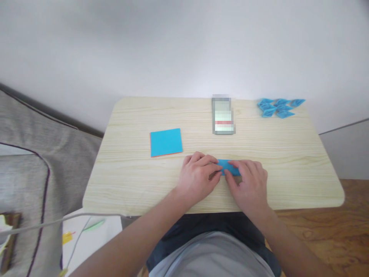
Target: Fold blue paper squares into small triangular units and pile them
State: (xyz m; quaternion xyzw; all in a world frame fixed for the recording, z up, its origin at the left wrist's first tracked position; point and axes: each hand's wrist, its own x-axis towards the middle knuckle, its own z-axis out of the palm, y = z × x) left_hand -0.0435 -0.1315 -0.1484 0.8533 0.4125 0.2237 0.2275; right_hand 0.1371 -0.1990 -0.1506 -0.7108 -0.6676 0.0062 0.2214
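A strip of folded blue paper (225, 165) lies near the front of the table, between my two hands. My left hand (198, 173) has its fingers curled and pinched at the strip's left end. At the other end, my right hand (250, 182) presses the paper between thumb and index finger. Parts of both ends are hidden under my fingers. To the left sits a stack of blue paper sheets (166, 142) with an orange-red edge showing beneath. Several pointed folded blue paper pieces (279, 107) are grouped at the back right.
A phone (223, 115), blurred in the picture, lies at the back of the light wooden table (129, 173). Behind rises a white wall (173, 46). On the left are a grey cloth-covered seat (66, 165), a pale cable (86, 214) and a low white surface (100, 238).
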